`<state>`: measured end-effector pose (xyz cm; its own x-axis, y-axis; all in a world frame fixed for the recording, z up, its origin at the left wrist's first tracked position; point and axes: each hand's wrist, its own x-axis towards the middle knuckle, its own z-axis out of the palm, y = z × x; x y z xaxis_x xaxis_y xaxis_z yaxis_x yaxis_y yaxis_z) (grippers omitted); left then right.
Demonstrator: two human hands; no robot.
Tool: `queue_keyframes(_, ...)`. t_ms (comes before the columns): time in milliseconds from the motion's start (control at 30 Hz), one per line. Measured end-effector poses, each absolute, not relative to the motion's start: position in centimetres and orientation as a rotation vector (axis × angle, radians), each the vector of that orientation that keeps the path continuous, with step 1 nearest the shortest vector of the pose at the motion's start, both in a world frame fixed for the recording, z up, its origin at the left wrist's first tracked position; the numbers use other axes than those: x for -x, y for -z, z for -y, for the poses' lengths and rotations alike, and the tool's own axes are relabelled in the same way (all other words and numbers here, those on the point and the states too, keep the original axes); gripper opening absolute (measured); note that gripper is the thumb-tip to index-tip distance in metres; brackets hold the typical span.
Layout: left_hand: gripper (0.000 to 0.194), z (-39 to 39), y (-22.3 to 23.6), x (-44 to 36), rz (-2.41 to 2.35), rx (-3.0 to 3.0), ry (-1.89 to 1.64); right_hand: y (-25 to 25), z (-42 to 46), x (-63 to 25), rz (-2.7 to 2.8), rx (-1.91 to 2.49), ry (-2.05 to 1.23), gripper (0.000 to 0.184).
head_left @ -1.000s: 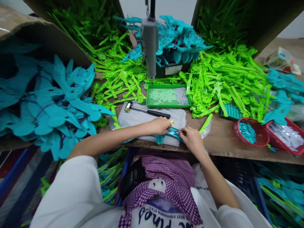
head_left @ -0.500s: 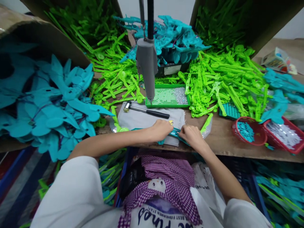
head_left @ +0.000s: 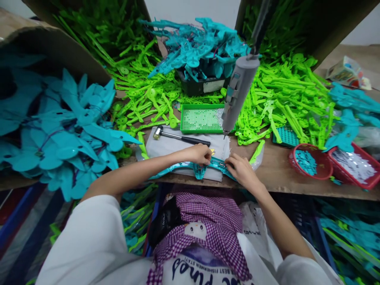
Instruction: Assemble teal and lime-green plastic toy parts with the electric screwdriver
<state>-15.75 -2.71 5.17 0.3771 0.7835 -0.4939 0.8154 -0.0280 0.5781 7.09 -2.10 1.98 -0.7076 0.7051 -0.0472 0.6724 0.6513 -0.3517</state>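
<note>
The perforated tray [head_left: 199,119] is green. The piece [head_left: 199,169] at the centre is turquoise. At the bottom, the apron [head_left: 212,213] has purple and white checks. The round basket [head_left: 323,166] at right is red.

Left hand [head_left: 202,154] covered stretch of teal part [head_left: 199,172]; anything between its fingertips too small to tell. Right hand [head_left: 242,170] hid part's other side, its grip unclear, perhaps a light pinch. Driver [head_left: 238,89] blocked one end of green tray [head_left: 196,126] and some of metal bits [head_left: 219,114], single shapes unreadable. Driver's cord [head_left: 261,25] ran off top edge. Teal pile [head_left: 74,130] cut by left edge. Shirt print [head_left: 192,273] cut by bottom edge.
</note>
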Motion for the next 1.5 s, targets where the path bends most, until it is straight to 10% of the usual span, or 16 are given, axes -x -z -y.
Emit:
queue_keyframes(300, 0.009, 3.0, -3.2, 17.1, -1.419, -1.601, -0.145, -1.1, 7.7, -1.5, 2.773, 0.705, -0.377, 0.033)
queue_keyframes(1000, 0.020, 11.0, -1.5, 14.9, -1.947, -1.862, -0.607, -1.4, -0.1, -0.3, 2.372, 1.085, -1.179, 0.025)
queue_keyframes(1500, 0.023, 11.3, -0.3, 14.0, -2.057, -1.817, -0.630, -3.6, -0.5, -0.7, 3.180, 0.445, -0.144, 0.019)
